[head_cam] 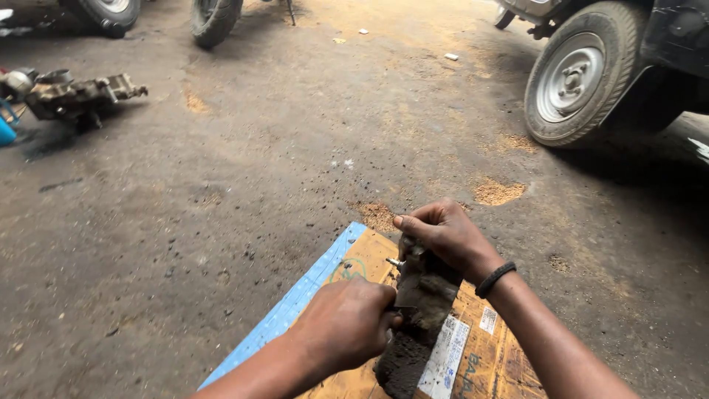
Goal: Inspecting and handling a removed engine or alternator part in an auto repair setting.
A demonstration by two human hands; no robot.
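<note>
Right hand (447,235) clamps the top end of a grimy metal part (419,310), fingers curled over it and pressed tight, so the part stands steep, tilted a little, with its lower end on the cardboard sheet (354,258). This grip looks meant to steady the piece from above while the other hand works at its middle.

Left hand (346,325) is closed in a fist against the part's left side. Something small and dark shows at the fingertips, possibly a tool, but it is too hidden to tell. A short bright pin or bolt (395,261) sticks out of the part just below the right thumb.

The cardboard lies flat on the ground (221,185), likely to keep the part and small pieces off the dirt. A blue patterned strip (295,299) runs along its left edge, which slants away from the person; the part sits well inside that edge.

Room: open ground to the left and ahead, with patches of sawdust (496,192) just beyond the cardboard. A vehicle wheel (580,74) stands well apart to the upper right. An engine piece (77,94) lies far off at the upper left. Two more tyres (214,18) stand at the top edge. Nothing crowds either forearm.
</note>
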